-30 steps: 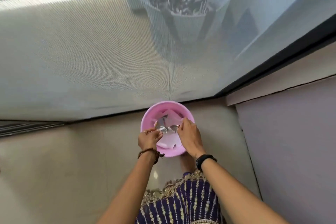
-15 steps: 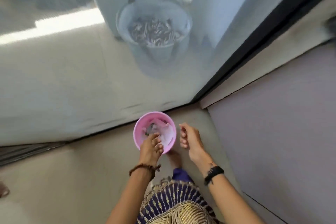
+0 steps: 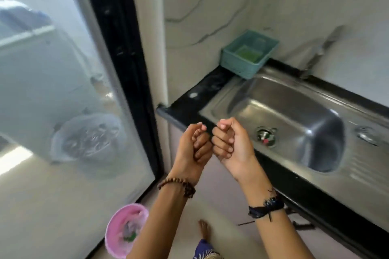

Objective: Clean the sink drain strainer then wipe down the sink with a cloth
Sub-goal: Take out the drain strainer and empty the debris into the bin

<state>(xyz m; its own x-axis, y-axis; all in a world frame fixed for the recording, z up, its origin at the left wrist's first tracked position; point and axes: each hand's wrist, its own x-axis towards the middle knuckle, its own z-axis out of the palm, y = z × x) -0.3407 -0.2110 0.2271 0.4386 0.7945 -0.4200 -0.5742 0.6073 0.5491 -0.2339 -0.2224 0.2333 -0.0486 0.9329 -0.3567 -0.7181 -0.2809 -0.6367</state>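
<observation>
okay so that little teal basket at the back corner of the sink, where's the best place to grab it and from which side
Judging by its shape, take the teal basket by its top rim, thumb outside and fingers inside the near long wall, coming from above and the front. It sits upright on the counter corner with the wall close behind it, so the back is blocked. It is open-topped, with something green in the bottom.
</observation>
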